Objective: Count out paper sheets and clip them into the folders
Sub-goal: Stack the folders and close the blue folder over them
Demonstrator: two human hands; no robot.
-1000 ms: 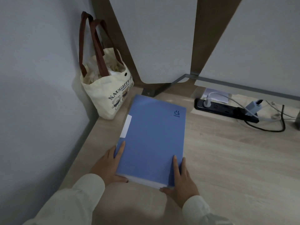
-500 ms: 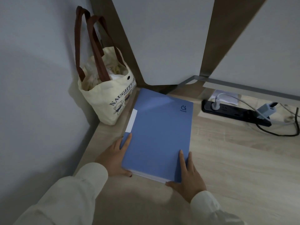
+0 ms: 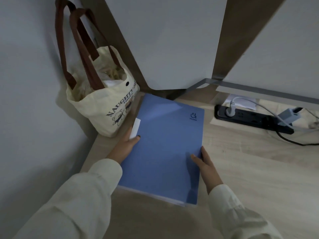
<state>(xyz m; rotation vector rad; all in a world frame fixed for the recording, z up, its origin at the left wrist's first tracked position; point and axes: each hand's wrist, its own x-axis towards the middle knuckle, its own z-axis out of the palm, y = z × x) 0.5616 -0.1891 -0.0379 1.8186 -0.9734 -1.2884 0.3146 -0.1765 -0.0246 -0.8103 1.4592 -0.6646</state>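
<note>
blue folder (image 3: 165, 145) just beside tote bag (image 3: 103, 107); left hand (image 3: 126, 146) and right hand (image 3: 206, 165) grip its side edges.

Surface: a light wood-grain desk (image 3: 250, 169), set into a corner against a pale wall on the left and panels at the rear.

Items resting on it:
- A stack of blue folders (image 3: 165, 145), left of centre, far end close to the rear corner. The top cover bears a small dark logo at its far right corner, and a white label (image 3: 135, 128) sits at the left edge. Pale layered edges show at the near end.
- A cream tote bag (image 3: 103, 107) with brown handles, upright in the left rear corner, just beside the stack.
- A black power strip (image 3: 250, 118) at the rear right, carrying a white plug (image 3: 230, 110) and a grey adapter (image 3: 287, 115). A black cable (image 3: 293, 142) runs off to the right.
- A white paper (image 3: 245, 102) just behind the strip.
</note>
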